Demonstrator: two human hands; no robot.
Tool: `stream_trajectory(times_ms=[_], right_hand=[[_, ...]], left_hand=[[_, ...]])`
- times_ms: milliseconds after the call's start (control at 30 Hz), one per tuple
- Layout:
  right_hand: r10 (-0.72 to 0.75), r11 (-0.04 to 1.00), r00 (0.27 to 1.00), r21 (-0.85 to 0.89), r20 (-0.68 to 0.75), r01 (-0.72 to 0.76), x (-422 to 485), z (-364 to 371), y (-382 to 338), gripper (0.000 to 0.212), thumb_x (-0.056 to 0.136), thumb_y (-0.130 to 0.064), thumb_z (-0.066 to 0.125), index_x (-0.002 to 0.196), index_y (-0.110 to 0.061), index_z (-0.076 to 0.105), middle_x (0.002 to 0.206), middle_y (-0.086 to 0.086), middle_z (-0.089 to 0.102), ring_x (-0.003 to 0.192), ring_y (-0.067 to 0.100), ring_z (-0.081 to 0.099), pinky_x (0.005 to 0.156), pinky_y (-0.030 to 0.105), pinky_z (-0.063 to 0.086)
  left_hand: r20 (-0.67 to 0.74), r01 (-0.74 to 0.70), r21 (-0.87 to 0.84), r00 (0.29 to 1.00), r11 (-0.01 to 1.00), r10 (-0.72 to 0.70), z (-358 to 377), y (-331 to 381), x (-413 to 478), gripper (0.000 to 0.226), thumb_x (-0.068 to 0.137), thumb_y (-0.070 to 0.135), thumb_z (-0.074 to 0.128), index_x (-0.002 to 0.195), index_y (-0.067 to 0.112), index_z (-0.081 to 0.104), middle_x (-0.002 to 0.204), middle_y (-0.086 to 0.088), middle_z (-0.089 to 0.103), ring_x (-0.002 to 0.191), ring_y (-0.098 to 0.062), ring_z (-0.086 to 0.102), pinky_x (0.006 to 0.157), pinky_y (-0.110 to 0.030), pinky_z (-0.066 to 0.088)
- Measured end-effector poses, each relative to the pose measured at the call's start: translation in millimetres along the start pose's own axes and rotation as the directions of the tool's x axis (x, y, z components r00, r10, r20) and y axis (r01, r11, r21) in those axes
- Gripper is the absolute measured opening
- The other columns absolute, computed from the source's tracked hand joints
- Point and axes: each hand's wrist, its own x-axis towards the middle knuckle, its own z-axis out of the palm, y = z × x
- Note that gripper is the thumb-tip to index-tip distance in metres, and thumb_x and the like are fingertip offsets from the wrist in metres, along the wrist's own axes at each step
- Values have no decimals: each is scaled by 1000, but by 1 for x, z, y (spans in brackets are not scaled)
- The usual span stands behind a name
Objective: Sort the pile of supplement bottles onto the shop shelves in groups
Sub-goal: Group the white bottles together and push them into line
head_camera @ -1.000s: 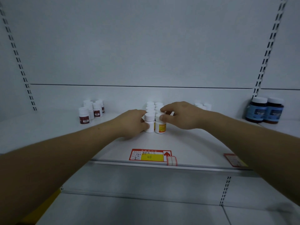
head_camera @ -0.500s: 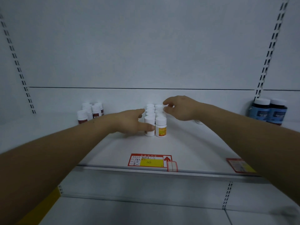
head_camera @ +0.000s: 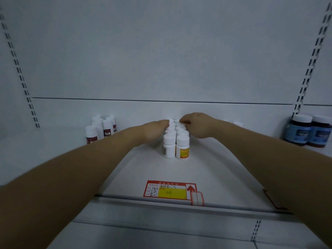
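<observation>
Reaching deep onto the shelf (head_camera: 206, 169), both hands meet a double row of white bottles (head_camera: 176, 141) standing mid-shelf. The left hand (head_camera: 154, 131) lays straight fingers against the row's left side. The right hand (head_camera: 199, 125) curls its fingers over a rear cap; whether it grips, I cannot tell. Far left stand red-labelled bottles (head_camera: 100, 128), far right blue-labelled bottles (head_camera: 309, 131). A price tag (head_camera: 170, 191) sits at the front edge.

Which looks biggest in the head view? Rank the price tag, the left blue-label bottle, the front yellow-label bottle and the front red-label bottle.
1. price tag, though nearest the camera.
2. left blue-label bottle.
3. front yellow-label bottle.
4. front red-label bottle, only slightly smaller and farther back, so unsure.
</observation>
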Motion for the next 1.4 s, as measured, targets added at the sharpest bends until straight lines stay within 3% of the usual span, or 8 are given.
stream_trajectory(times_ms=[233,433,633,700,867,1067,1233,1400], right_hand=[[28,1000,999,15,-27,-28,1,0,2,41,99,-12,38,140,-9,43,144,9,46,128,25,44,104,30,32],[29,999,999,19,-41,-28,0,4,3,33,100,-15,36,121,-5,59,127,11,58,113,26,51,98,34,39],[46,999,998,28,-45,-45,-4,5,0,32,100,-17,36,116,-4,60,121,13,59,107,27,53,95,36,41],[50,998,998,31,-41,-49,-5,4,-1,32,100,-17,36,120,-4,59,124,13,58,110,27,53,96,36,41],[37,998,995,53,-89,-33,-11,-6,-3,40,102,-20,35,140,-10,44,145,8,45,131,24,41,106,29,30],[9,996,997,93,-80,-2,-21,-16,-7,36,101,-31,40,126,-15,60,131,4,58,118,21,50,90,26,35],[23,998,999,53,-45,-20,-26,-13,-14,38,101,-32,38,120,-10,62,125,9,60,111,25,53,95,35,42],[9,995,998,97,-58,-4,-31,-20,-16,37,101,-32,39,127,-15,59,133,4,56,118,21,50,94,28,36]], left_hand=[[-17,-12,-35,1000,999,11,-2,-1,5,53,102,43,23,150,20,26,156,-2,24,141,-20,26,116,-37,21],[-2,-3,-53,1000,999,3,3,-2,8,49,101,37,26,144,17,36,150,-4,36,132,-20,38,106,-35,29],[12,-57,-74,998,996,58,5,0,5,46,104,35,24,144,17,36,151,-2,34,135,-17,33,99,-25,23],[34,-70,-69,997,995,73,6,-1,2,47,104,37,22,146,19,32,152,0,32,137,-16,31,104,-25,21],[45,-123,105,992,987,119,-5,-3,-8,54,102,37,29,152,25,13,159,4,14,144,-16,18,118,-34,13],[133,-208,286,975,935,176,-3,5,-38,66,96,50,37,152,27,10,159,6,15,144,-15,19,116,-33,14],[125,-207,343,977,916,174,1,10,-45,68,98,45,40,153,22,7,159,3,12,144,-16,19,114,-30,16],[107,-192,387,981,902,163,2,15,-55,72,95,48,43,152,23,7,160,5,8,145,-14,15,115,-30,14]])
